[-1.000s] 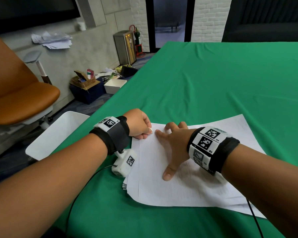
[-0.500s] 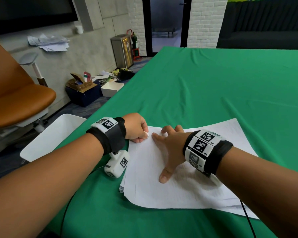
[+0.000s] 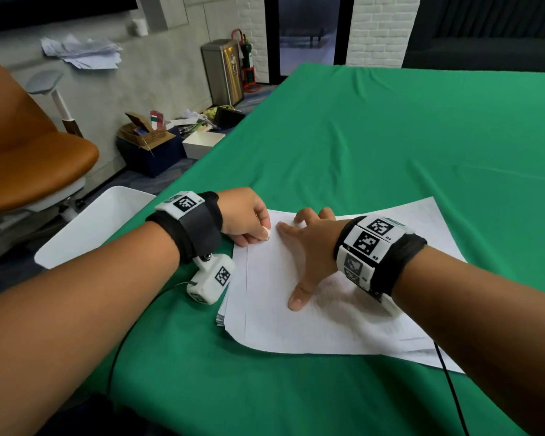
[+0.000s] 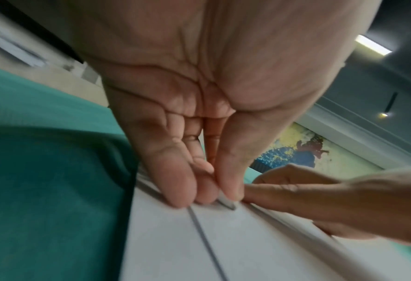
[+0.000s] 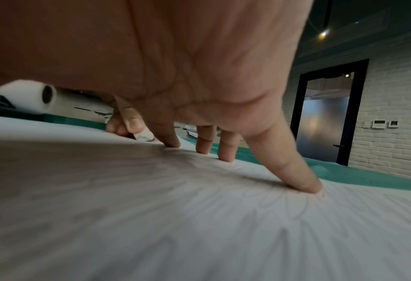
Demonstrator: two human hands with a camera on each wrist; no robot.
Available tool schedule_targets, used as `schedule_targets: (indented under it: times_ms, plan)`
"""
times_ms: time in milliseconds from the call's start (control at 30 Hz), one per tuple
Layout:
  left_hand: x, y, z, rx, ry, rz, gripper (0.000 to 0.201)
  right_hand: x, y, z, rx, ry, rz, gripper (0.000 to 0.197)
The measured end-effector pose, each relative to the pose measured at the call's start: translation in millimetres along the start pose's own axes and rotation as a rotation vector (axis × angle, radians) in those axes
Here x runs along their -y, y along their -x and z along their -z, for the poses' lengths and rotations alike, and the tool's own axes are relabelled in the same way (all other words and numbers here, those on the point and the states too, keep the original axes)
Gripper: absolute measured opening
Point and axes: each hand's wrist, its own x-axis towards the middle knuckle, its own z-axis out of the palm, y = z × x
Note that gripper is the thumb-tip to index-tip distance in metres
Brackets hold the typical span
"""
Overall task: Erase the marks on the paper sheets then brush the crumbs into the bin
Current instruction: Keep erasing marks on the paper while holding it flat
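Most of eraser [image 3: 266,231] hidden w/in left hand [image 3: 244,217] fingers [image 4: 180,182].

White paper sheets [image 3: 312,322] on a green tablecloth [image 3: 390,146], white bin [image 3: 98,225], possibly grey-smudged white eraser [image 5: 143,136].

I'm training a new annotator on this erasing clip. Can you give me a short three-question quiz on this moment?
1. True or false: the right hand lies flat with spread fingers on the top paper sheet.
2. What does the left hand pinch? A) a pencil B) a small white eraser C) a brush
3. Fill in: the white bin sits off the table's ____ edge, beside the green cloth.

Key: 1 true; 2 B; 3 left
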Motion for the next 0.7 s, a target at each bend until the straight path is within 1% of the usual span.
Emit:
schedule_targets:
  times_ms: [67,133,200,267,367,400,467,533,600,667,700]
  plan:
    - [0,-2,2,-0.012,0.014,0.005,0.006,0,0,0,0.006,-0.003,-0.002,0.147]
    - [-2,-6,4,-0.084,0.051,0.016,0.007,0,0,0,0.009,0.001,-0.001,0.148]
    - [-3,-7,4,-0.12,0.061,0.018,0.006,0,0,-1,0.002,0.006,0.002,0.148]
    - [-3,-3,3,-0.079,0.038,-0.005,0.007,0,-1,-1,-0.001,0.002,0.002,0.149]
    - [-2,7,1,0.076,0.008,-0.031,0.011,-1,-2,-1,-0.004,-0.007,0.002,0.149]
    - [-2,8,0,0.093,0.003,-0.029,0.009,-1,-2,-1,-0.005,-0.009,0.001,0.149]
    - [-2,4,0,0.046,0.033,-0.007,0.005,-1,-2,-1,0.0,-0.003,0.001,0.149]
    - [-3,-3,0,-0.037,0.071,0.021,0.008,0,-1,-1,0.003,0.007,0.003,0.149]
    - [-3,-7,-1,-0.081,0.092,0.026,0.009,0,0,-1,0.004,0.007,0.005,0.149]
    - [-3,-4,-3,-0.077,0.073,-0.001,0.006,0,1,0,0.005,0.003,0.005,0.149]
    - [-2,-1,-3,-0.04,0.056,-0.018,0.006,0,0,0,0.003,0.001,0.006,0.148]
